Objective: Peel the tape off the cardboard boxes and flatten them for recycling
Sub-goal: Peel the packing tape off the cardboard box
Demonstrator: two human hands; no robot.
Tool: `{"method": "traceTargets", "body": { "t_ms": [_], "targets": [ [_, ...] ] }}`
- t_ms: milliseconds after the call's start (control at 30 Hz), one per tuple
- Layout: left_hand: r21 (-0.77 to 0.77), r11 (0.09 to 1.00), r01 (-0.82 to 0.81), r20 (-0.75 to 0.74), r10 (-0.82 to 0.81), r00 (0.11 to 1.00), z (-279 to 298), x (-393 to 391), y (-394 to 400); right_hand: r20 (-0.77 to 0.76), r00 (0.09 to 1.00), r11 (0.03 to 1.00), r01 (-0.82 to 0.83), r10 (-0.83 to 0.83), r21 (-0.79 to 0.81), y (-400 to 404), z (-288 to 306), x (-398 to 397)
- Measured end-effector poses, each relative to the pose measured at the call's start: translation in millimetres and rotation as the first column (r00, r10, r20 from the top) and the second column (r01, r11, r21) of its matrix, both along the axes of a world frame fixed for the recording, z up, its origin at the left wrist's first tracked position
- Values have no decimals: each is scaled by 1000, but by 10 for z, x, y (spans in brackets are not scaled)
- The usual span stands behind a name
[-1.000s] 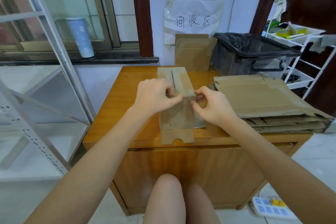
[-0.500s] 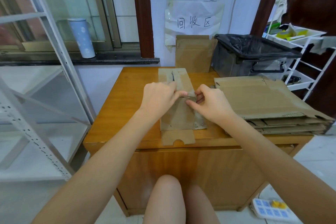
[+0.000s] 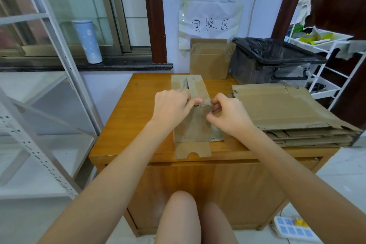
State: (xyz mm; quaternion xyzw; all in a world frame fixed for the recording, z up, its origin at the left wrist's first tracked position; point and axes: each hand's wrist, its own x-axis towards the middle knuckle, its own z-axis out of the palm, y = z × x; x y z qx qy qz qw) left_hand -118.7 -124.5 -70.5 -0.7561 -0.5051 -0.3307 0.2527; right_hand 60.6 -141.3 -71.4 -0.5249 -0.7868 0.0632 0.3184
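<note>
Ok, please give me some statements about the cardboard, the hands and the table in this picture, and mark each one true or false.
1. Both hands, left hand and right hand, pinch the small brown cardboard box lying on the wooden table. True.
2. The stack of flattened brown cardboard lies at the table's left. False: it lies at the right.
3. The black-lined bin stands behind that stack. True.
4. The light blue bottle stands on the table. False: it stands on the window sill.

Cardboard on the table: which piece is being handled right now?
The small flattened box at the table's centre: left hand and right hand both pinch it. The flattened stack to the right and the upright box by the wall lie untouched.
</note>
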Motion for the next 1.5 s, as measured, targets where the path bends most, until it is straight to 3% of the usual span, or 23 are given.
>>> {"method": "traceTargets", "body": {
  "t_ms": [233, 467, 633, 1033, 1200, 1367, 1500],
  "targets": [
    [101, 994, -39, 5, 39, 999, -77, 25, 40, -21, 998, 998, 56, -56, 28, 39, 31, -43],
    [163, 983, -79, 4, 80, 997, -127, 61, 87, 104, 995, 997, -23, 15, 79, 24, 78, -26],
    [147, 982, -122, -6, 124, 992, -133, 80, 93, 147, 989, 997, -43, 33, 67, 36, 71, -6],
    [107, 993, -55, -8, 57, 998, -59, 53, 33, 400, 917, 988, -46, -16, 145, 22, 68, -85],
    [71, 996, -49, -29, 51, 998, -67, 51, 28, 355, 934, 996, 6, -37, 86, 8, 90, -110],
    [29, 1000, -5, -46, 6, 999, -58, 25, 10, 412, 911, 999, -44, 33, 17, 24, 179, -54],
    [-17, 1000, -1, -65, 0, 998, -69, 15, 21, 538, 833, 989, -146, 128, -8, 71, 261, 30]
  ]
}}
